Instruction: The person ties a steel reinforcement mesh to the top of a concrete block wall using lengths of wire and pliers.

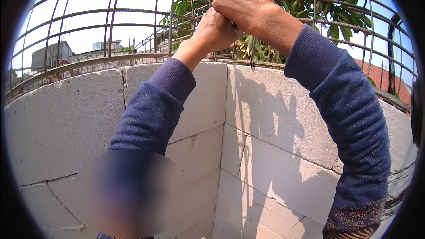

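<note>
At the far left, a grey building (51,55) stands in the distance behind a steel bar cage (171,17) that runs along the top of a pale block wall (66,106). Next, a navy sleeve (148,110) rises from below to the left hand (216,33), raised against the cage near the wall's inner corner. The right hand (243,0) comes in from the other side, higher and slightly to the right, overlapping and touching the left. Both hands look bent inward, but the fingertips are hidden, so I cannot tell whether either is clamped on a bar or on something else. The cage lies right at and behind the grip; its long bars stretch sideways to the left and right, with upright bars crossing them. Neither hand is clearly nearer to it. Under the hands, a shadow (270,119) falls on the wall; further right come green leaves (349,17) and, beyond the cage, a red roof (398,84)
</note>
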`<state>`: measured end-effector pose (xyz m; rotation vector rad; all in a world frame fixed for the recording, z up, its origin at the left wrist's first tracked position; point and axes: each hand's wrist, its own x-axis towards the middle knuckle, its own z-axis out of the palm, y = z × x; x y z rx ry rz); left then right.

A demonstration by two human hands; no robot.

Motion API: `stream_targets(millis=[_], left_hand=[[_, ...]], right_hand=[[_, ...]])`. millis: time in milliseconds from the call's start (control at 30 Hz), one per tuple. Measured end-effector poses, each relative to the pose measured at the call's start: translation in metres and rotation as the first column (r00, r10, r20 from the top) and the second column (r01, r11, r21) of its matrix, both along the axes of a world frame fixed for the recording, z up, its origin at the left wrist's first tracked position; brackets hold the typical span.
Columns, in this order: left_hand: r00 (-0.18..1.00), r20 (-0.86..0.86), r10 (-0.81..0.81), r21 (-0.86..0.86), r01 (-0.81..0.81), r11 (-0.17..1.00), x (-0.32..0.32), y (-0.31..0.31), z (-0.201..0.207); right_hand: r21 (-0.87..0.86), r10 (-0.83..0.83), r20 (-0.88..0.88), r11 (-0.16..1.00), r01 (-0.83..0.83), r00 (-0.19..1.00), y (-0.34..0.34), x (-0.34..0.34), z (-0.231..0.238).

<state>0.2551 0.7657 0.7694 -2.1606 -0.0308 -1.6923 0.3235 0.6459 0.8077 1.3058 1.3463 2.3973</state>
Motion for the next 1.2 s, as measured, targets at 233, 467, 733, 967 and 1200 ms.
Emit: stream_targets(millis=[233,467,733,967,1200], left_hand=[[0.976,-0.101,0.194,-0.255,-0.214,0.943,0.016,0.026,0.004],[0.962,-0.026,0.273,-0.293,-0.268,0.918,0.029,0.039,0.003],[0.966,0.167,0.200,-0.340,-0.134,0.931,0.042,0.057,-0.011],[0.975,0.070,0.212,-0.311,-0.180,0.933,0.038,0.049,-0.004],[0.966,0.156,0.208,-0.406,-0.129,0.905,0.045,0.032,-0.003]], right_hand=[[-0.097,0.021,0.034,0.995,-0.017,0.999,0.027,0.017,-0.004],[-0.080,0.052,0.183,0.996,-0.038,0.982,0.044,0.036,-0.003],[-0.145,0.116,0.115,0.984,-0.099,0.987,0.048,0.044,-0.009],[-0.153,0.187,0.056,0.972,-0.177,0.981,0.054,0.062,-0.001],[-0.104,0.297,0.177,0.954,-0.282,0.939,0.071,0.077,0.015]])
